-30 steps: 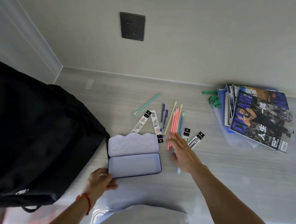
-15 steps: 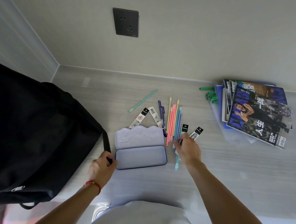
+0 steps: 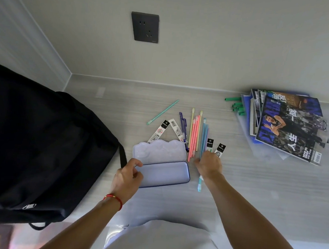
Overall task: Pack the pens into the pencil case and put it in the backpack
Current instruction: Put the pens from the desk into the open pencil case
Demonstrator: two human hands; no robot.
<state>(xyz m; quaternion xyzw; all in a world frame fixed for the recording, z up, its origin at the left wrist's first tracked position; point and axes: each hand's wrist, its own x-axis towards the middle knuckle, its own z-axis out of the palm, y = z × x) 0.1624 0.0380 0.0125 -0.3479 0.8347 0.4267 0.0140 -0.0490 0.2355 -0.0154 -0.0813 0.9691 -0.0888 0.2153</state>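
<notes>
A lilac pencil case (image 3: 164, 173) lies open on the table, lid back, tray empty. My left hand (image 3: 126, 178) grips its left end. Just right of it lies a row of pink, yellow and blue pens (image 3: 195, 134), with dark purple pens (image 3: 183, 123) beside them. My right hand (image 3: 208, 165) curls over the near ends of the blue pens and holds a light blue pen whose tip sticks out below my wrist. A teal pen (image 3: 163, 111) lies apart, farther back. The black backpack (image 3: 39, 147) stands at the left, against the case.
Several packaged refills (image 3: 160, 130) lie around the pens. A stack of magazines (image 3: 288, 126) sits at the right with green markers (image 3: 238, 107) beside it. A dark wall socket (image 3: 145, 27) is on the wall behind.
My left hand moved from the backpack strap to the case's left end. My right hand closed over the blue pens' near ends. The view shifted slightly.
</notes>
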